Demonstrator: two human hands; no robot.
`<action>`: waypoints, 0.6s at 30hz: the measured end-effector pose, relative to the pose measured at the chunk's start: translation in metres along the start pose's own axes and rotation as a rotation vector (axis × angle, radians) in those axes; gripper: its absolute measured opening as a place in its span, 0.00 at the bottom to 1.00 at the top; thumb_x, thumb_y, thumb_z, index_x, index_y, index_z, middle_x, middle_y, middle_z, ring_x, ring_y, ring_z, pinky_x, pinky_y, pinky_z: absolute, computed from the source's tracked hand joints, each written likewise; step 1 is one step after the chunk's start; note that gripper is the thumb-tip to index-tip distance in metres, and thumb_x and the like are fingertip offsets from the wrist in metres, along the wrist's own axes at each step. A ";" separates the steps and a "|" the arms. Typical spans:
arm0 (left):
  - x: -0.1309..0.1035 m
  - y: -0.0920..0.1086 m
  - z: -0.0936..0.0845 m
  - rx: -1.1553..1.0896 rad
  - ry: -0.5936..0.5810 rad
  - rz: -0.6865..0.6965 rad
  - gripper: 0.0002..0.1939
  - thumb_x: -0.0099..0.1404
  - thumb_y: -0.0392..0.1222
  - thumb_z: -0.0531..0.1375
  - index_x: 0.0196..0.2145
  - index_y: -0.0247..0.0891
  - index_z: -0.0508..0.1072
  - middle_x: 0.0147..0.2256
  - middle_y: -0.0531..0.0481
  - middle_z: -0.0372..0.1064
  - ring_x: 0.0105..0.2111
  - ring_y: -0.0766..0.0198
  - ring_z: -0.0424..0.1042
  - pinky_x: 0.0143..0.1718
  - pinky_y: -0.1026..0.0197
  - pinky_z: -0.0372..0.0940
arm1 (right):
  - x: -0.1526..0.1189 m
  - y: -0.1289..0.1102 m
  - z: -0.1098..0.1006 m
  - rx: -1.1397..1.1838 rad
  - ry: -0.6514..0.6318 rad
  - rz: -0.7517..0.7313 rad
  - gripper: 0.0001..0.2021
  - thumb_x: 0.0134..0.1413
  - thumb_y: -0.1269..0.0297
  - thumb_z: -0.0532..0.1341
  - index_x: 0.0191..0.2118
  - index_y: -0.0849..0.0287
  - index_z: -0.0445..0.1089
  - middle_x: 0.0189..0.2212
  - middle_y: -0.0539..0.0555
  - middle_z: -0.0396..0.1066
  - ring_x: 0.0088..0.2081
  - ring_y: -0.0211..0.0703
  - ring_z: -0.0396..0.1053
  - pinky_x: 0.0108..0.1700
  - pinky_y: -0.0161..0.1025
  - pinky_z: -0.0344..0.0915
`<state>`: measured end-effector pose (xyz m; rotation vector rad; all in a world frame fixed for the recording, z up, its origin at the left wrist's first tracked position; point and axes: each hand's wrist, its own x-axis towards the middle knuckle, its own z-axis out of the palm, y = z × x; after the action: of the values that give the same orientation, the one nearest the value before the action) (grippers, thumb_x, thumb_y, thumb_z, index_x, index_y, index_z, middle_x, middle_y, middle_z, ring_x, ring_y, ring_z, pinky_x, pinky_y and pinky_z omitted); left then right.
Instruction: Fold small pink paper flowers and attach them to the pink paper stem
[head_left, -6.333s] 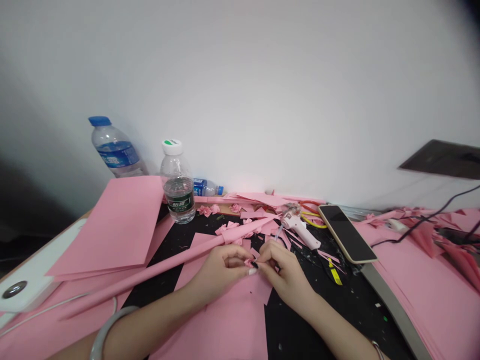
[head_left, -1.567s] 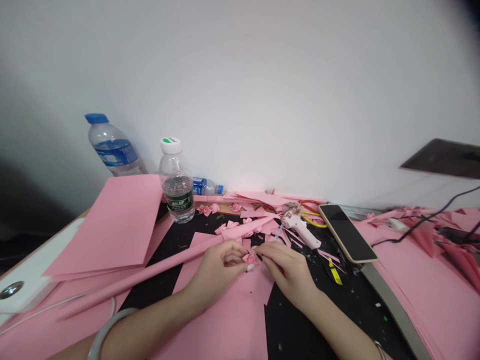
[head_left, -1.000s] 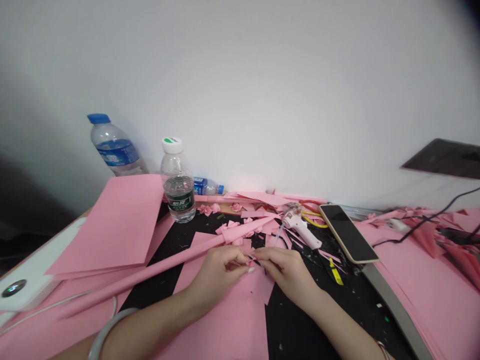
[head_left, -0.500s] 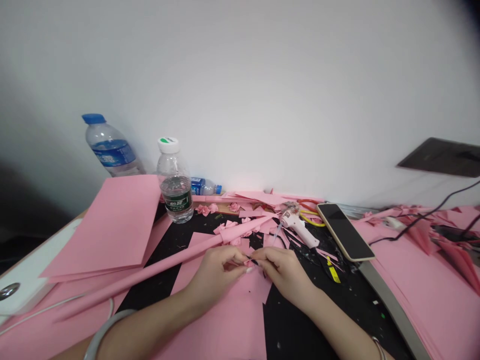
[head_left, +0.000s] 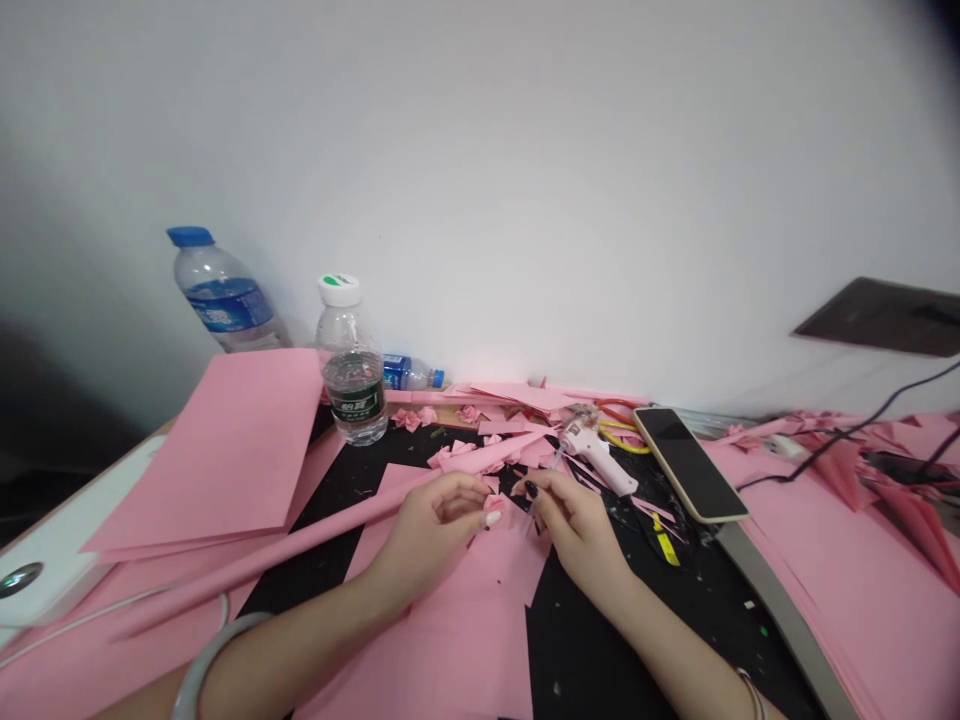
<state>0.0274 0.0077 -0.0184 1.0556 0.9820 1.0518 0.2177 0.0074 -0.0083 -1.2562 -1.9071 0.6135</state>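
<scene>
My left hand (head_left: 439, 515) has its thumb and fingers curled around the edge of a small folded pink paper rose (head_left: 495, 503). My right hand (head_left: 566, 515) is just to the right, apart from the rose. Its thumb and forefinger are drawn together; whether anything is between them is too small to tell. A thin, pale translucent strip (head_left: 529, 522) shows below those fingertips. Under both hands lies a flat pink paper sheet (head_left: 469, 640). A long rolled pink paper tube (head_left: 315, 540) slants behind and under my left forearm.
A pink-white glue gun (head_left: 600, 458) lies beyond my right hand, beside a phone (head_left: 691, 465). Bottles stand at the left, one with a green label (head_left: 354, 385). Stacked pink paper (head_left: 217, 450) lies left. Small paper roses and scraps (head_left: 409, 418) line the wall.
My hands, close together before, have moved apart. The rose between the fingertips now shows clearly at my left hand, and my right fingers have come away from it.
</scene>
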 end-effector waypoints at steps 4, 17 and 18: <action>0.000 -0.003 0.000 0.019 -0.034 0.006 0.07 0.52 0.34 0.65 0.32 0.37 0.73 0.33 0.50 0.74 0.38 0.60 0.74 0.37 0.62 0.67 | 0.000 -0.002 0.000 0.012 -0.009 -0.053 0.09 0.59 0.74 0.53 0.39 0.59 0.70 0.31 0.53 0.71 0.28 0.40 0.67 0.29 0.34 0.61; -0.005 -0.001 0.003 0.151 -0.078 0.018 0.06 0.51 0.34 0.66 0.27 0.35 0.71 0.30 0.50 0.73 0.34 0.60 0.73 0.39 0.59 0.68 | 0.001 -0.008 0.007 0.166 -0.059 -0.048 0.07 0.54 0.74 0.59 0.26 0.58 0.66 0.26 0.51 0.65 0.28 0.40 0.63 0.29 0.35 0.58; -0.005 -0.002 0.003 0.159 -0.081 0.021 0.06 0.51 0.34 0.65 0.26 0.35 0.70 0.30 0.50 0.73 0.34 0.61 0.73 0.39 0.59 0.68 | 0.001 -0.008 0.007 0.178 -0.067 -0.027 0.08 0.54 0.74 0.58 0.26 0.58 0.65 0.26 0.51 0.65 0.28 0.40 0.63 0.28 0.35 0.57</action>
<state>0.0299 0.0020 -0.0194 1.2316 1.0026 0.9519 0.2076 0.0047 -0.0064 -1.1074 -1.8753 0.8016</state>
